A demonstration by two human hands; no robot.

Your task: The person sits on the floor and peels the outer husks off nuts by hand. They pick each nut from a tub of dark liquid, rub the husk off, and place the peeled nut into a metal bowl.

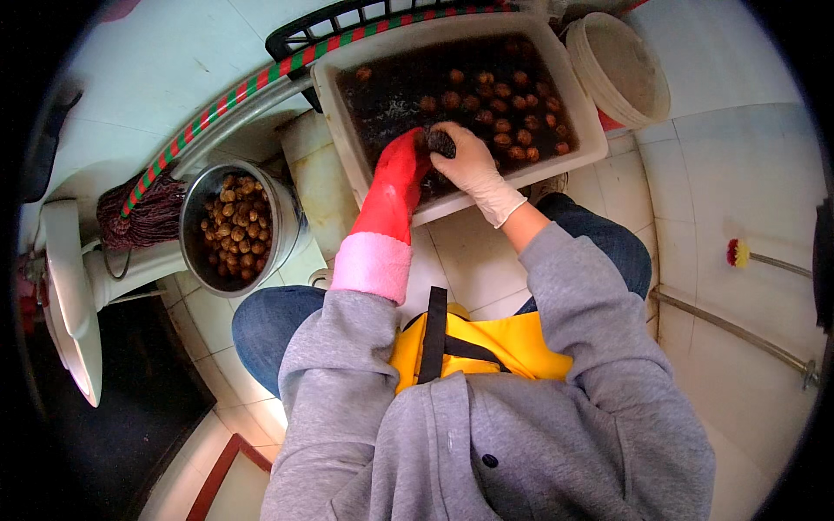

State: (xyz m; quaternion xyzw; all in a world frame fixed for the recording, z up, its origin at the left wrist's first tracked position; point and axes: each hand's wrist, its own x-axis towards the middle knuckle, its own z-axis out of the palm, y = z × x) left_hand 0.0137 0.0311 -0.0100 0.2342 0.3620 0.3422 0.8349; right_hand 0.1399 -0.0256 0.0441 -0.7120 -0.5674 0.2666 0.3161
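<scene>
My left hand [401, 170] wears a red rubber glove with a fluffy pink cuff. It is over the near part of a white plastic tub [589, 127], its fingers curled; whatever it may hold is hidden. My right hand [468, 159], in a thin pale disposable glove, grips a dark, rough-textured scouring pad [443, 142]. The pad meets the fingers of my left hand. Dark brown water [391, 98] fills the tub. Several walnuts [502, 125] lie in it, mostly on the right side.
Left of me stands a metal bucket [285, 211] with many brown walnuts [238, 225]. Behind it are a mop head [140, 208] and a red-and-green striped pole [244, 91]. A whitish plastic bucket [625, 68] touches the tub's right. A toilet [75, 306] is far left.
</scene>
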